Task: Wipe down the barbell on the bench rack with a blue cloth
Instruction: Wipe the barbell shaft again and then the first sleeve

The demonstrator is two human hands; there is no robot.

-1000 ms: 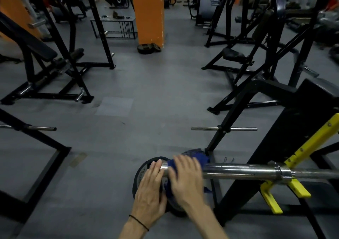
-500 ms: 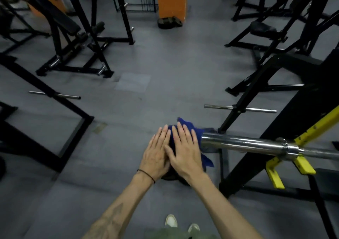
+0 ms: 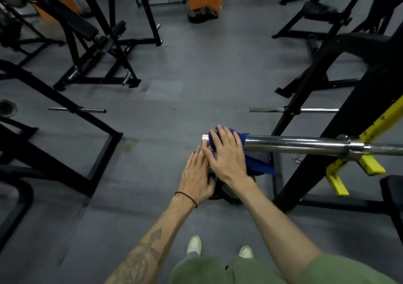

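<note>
Green shorts and two pale shoes (image 3: 194, 245) sit nearest me, on the grey rubber floor (image 3: 165, 129). Past them my left hand (image 3: 196, 174) hangs just below the bar's end, fingers straight and released, fingertips touching the right hand; whether it bears on anything beneath I cannot tell. My right hand (image 3: 226, 153) lies flat over the blue cloth (image 3: 257, 164), fingers straight, pressing it onto the chrome sleeve of the barbell (image 3: 294, 144) close to its free end, not clenched around it. The cloth is soft and limp; a loose tail droops under the bar, so I judge it will bunch or slide off unless I wrap the grip right round. The sleeve looks smooth, stiff and slippery, and may spin under pressure. The bar itself is heavy and rests across the yellow hooks (image 3: 370, 164) of the black bench rack (image 3: 322, 118), so it should stay put. A dark weight plate (image 3: 226, 194) lies on the floor under my hands.
</note>
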